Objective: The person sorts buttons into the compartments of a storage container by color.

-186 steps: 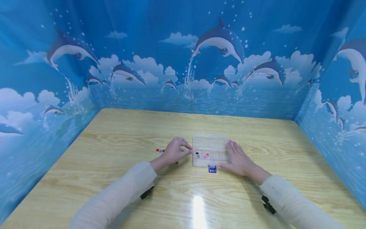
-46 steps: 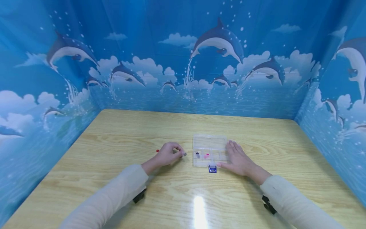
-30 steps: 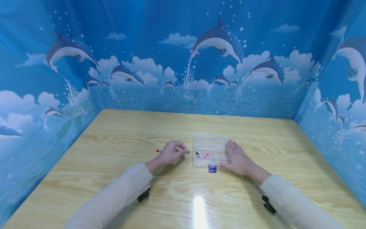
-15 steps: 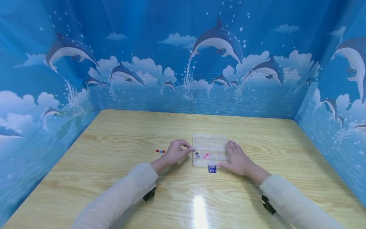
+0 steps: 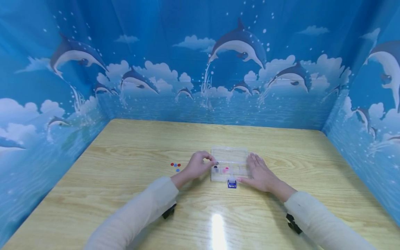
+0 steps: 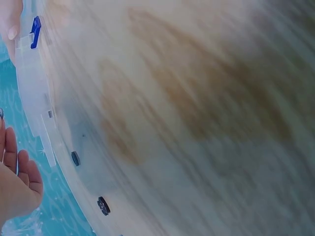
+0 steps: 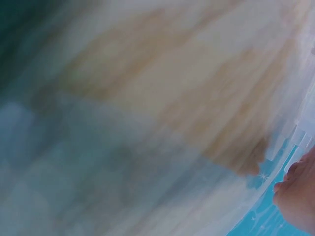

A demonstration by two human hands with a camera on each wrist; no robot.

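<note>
My left hand (image 5: 197,165) pinches a small dark grey, button-like disc (image 5: 217,163) between thumb and fingertip, above the left part of a clear plastic compartment box (image 5: 229,156). In the left wrist view the disc shows only at the picture's edge. The box lies with its lid folded back and its blue latch (image 5: 232,184) toward me. A black disc (image 5: 215,167) is in its left front compartment, with pink discs (image 5: 226,169) in the one beside it. My right hand (image 5: 260,174) rests flat along the box's right side, fingers straight, thumb near the latch.
Left of the box, red discs (image 5: 172,164) and blue discs (image 5: 177,170) lie on the wooden table (image 5: 150,146). The left wrist view also shows two dark discs (image 6: 103,205) on the tabletop. A dolphin-print curtain (image 5: 175,86) encloses the back and sides.
My left hand has moved right with the dark grey disc, from the tabletop to over the box. Red and blue discs behind it are uncovered. My right hand stays in place.
</note>
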